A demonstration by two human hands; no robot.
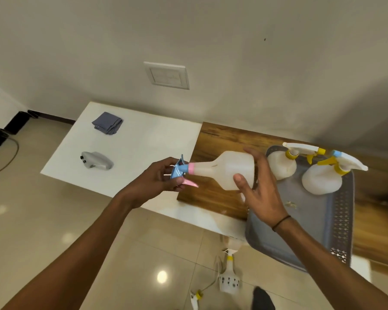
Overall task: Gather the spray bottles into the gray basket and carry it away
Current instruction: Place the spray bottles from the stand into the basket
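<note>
A white spray bottle (224, 170) with a blue and pink head lies sideways in the air between my hands. My left hand (159, 182) grips its spray head, and my right hand (259, 193) holds its body from the base side. Just right of it, the gray basket (318, 229) rests on the wooden board and holds two white bottles: one with a yellow collar (281, 163) and one with a yellow trigger and blue cap (323, 179), both upright at its far end. Another spray bottle (229, 278) lies on the floor below the table.
A folded gray cloth (108, 123) and a gray controller (96, 161) lie on the white table (148, 135) at left. A wooden board (220, 139) covers the table's right part. A spray head (196, 298) with tubing lies on the tiled floor. A wall stands behind.
</note>
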